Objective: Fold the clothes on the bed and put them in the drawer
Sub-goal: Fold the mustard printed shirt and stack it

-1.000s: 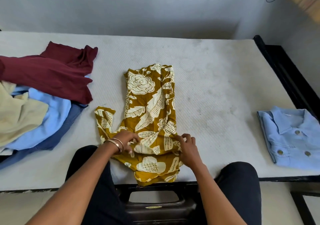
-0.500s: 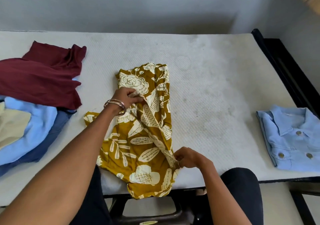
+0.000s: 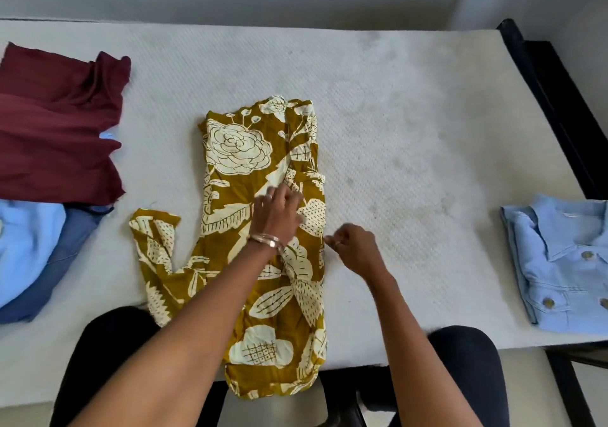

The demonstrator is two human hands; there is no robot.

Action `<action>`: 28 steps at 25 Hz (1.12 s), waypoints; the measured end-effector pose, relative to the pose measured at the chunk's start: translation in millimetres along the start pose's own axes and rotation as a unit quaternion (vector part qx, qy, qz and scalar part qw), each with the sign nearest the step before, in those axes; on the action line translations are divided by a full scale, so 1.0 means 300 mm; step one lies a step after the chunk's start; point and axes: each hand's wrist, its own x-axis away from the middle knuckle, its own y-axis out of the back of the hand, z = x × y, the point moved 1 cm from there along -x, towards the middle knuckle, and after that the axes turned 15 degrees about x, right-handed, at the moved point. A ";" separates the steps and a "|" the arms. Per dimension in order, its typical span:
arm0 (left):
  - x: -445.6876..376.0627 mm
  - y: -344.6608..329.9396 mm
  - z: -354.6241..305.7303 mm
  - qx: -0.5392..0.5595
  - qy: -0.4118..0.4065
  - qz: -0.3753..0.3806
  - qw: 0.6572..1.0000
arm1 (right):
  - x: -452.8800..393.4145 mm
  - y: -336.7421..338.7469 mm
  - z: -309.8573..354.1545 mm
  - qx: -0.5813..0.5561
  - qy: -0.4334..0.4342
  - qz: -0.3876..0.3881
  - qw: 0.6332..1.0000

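Left hand [image 3: 276, 211] flat, fingers extended, pressing mustard floral garment [image 3: 263, 262]. Right hand [image 3: 353, 249] pinching garment's right edge. Bare mattress [image 3: 411, 137] rightward toward folded blue shirt [image 3: 559, 262].

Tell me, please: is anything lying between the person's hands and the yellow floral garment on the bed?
Nothing visible. The left hand rests directly on the floral garment, and the right hand is at its right edge, with only bare mattress beside it.

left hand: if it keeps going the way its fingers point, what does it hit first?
The left hand already rests on the mustard floral-print garment, fingers pointing away and slightly right. Going on, it meets the bunched fold in that garment first, probably; bare white mattress lies beyond.
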 end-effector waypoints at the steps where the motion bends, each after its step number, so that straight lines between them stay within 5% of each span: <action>1: 0.053 -0.028 0.005 -0.019 -0.039 0.046 0.998 | 0.004 -0.023 0.036 0.011 0.045 -0.055 0.997; 4: 0.159 -0.079 0.050 -0.064 -0.060 0.177 0.980 | 0.036 -0.111 0.095 0.133 0.126 0.010 0.983; 7: 0.204 -0.013 0.123 0.058 -0.006 0.049 0.997 | 0.035 -0.104 0.091 0.121 0.075 0.055 0.988; 10: 0.238 0.099 0.267 0.057 0.156 -0.102 0.981 | 0.014 -0.063 0.141 0.093 0.052 -0.058 0.993; 13: 0.287 0.179 0.411 0.114 0.313 -0.013 0.943 | -0.063 -0.071 0.292 0.076 0.111 -0.087 0.987; 17: 0.340 0.208 0.505 0.295 0.323 0.094 0.894 | -0.204 -0.151 0.590 0.103 0.216 -0.008 0.971; 22: 0.378 0.234 0.578 0.498 0.343 0.008 0.796 | -0.386 -0.295 0.869 0.205 0.239 0.018 0.949; 28: 0.362 0.262 0.561 0.570 0.336 0.031 0.749 | -0.485 -0.365 0.883 0.306 0.183 0.015 0.934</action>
